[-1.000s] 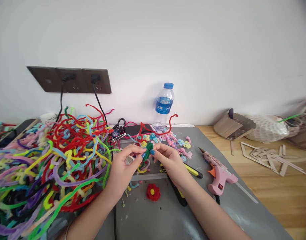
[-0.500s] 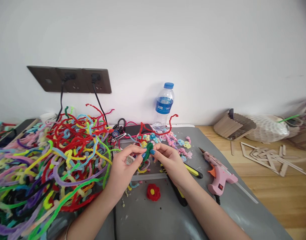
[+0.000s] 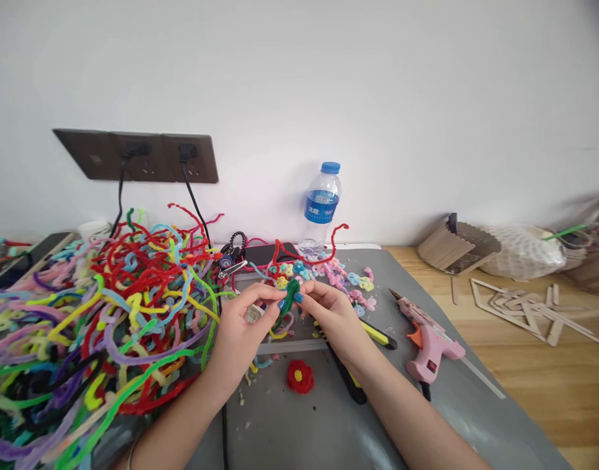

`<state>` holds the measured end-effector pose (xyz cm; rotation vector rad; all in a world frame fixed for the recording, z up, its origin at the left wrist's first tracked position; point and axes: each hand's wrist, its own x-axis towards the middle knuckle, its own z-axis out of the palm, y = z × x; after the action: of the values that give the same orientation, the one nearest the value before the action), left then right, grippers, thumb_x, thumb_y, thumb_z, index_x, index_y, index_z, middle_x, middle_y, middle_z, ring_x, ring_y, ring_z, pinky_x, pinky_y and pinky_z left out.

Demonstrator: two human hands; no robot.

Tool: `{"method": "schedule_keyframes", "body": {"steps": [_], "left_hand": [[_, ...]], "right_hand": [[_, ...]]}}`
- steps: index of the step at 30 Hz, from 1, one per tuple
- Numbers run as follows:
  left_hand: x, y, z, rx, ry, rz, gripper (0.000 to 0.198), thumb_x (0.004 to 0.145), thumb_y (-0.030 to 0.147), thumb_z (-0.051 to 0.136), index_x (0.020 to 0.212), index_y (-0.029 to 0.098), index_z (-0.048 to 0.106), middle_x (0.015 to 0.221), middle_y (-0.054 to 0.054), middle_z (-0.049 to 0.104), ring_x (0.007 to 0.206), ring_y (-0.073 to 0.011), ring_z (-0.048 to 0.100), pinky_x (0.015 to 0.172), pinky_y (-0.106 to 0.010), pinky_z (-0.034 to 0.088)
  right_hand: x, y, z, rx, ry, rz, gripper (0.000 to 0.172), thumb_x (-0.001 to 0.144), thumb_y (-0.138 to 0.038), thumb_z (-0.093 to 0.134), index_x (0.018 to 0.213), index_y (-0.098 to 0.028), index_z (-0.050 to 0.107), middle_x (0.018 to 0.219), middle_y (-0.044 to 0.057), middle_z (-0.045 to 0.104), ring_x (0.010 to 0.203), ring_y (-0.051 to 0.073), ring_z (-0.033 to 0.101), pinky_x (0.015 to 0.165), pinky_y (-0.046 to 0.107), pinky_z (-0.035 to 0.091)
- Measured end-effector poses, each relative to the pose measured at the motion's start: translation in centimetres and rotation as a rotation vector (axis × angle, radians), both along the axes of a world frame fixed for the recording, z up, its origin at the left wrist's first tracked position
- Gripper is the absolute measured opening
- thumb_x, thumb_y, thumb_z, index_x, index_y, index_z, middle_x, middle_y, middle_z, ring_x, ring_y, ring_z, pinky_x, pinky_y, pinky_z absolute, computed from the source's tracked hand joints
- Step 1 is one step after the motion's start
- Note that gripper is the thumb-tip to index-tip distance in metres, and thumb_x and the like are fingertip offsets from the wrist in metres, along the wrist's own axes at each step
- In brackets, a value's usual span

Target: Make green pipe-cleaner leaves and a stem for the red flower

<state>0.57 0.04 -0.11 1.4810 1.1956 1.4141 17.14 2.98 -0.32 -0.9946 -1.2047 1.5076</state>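
Between the thumbs and fingers of both hands is a bent dark green pipe cleaner [image 3: 291, 295], held upright above the grey mat. My left hand [image 3: 253, 316] pinches it from the left, and my right hand [image 3: 332, 316] pinches it from the right. The fingers hide parts of the green piece. A red pipe cleaner flower [image 3: 300, 376] with a yellow centre lies on the mat just below the hands. Pliers with black and yellow handles [image 3: 351, 378] rest partly under my right wrist.
A tangled heap of colourful pipe cleaners [image 3: 147, 313] fills the left. Behind the hands stand a water bottle [image 3: 321, 207] and small pastel pieces [image 3: 338, 271]. To the right lie a pink glue gun [image 3: 431, 346] and wooden sticks [image 3: 529, 310]. A black cable [image 3: 225, 424] crosses the mat.
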Motion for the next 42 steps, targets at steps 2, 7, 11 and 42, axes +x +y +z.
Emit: {"method": "schedule_keyframes", "body": {"steps": [2,7,11,42], "left_hand": [[0.01,0.00,-0.01,-0.001,0.000,0.002,0.016,0.082,0.016,0.063,0.087,0.023,0.076,0.091,-0.003,0.076,0.090,-0.0178,0.071,0.077,-0.027,0.054],[0.02,-0.02,0.06,-0.009,-0.001,-0.003,0.014,0.083,0.017,0.064,0.087,0.022,0.076,0.091,-0.004,0.076,0.091,-0.0189,0.071,0.080,-0.028,0.054],[-0.01,-0.05,0.08,-0.007,-0.002,-0.004,0.015,0.082,0.017,0.063,0.087,0.022,0.076,0.091,-0.004,0.076,0.091,-0.0189,0.071,0.079,-0.028,0.054],[0.06,-0.06,-0.02,-0.006,-0.010,-0.006,0.012,0.084,0.017,0.064,0.086,0.022,0.074,0.091,-0.004,0.074,0.091,-0.0198,0.069,0.080,-0.030,0.055]], "right_hand": [[0.01,-0.01,-0.02,-0.001,0.001,-0.001,0.034,0.065,-0.046,0.087,0.069,-0.019,0.066,0.067,-0.002,0.058,0.060,0.012,0.045,0.059,0.025,0.041],[-0.01,-0.04,0.08,0.008,-0.017,-0.004,0.037,0.065,-0.049,0.086,0.068,-0.019,0.065,0.067,-0.002,0.058,0.061,0.012,0.046,0.059,0.025,0.041],[-0.03,-0.02,0.08,0.016,-0.027,0.000,0.039,0.066,-0.053,0.085,0.068,-0.020,0.065,0.068,-0.001,0.058,0.061,0.012,0.046,0.060,0.025,0.042],[0.02,-0.01,-0.13,0.019,-0.043,0.003,0.039,0.066,-0.054,0.085,0.069,-0.020,0.065,0.068,0.000,0.059,0.061,0.013,0.047,0.059,0.026,0.043]]}}
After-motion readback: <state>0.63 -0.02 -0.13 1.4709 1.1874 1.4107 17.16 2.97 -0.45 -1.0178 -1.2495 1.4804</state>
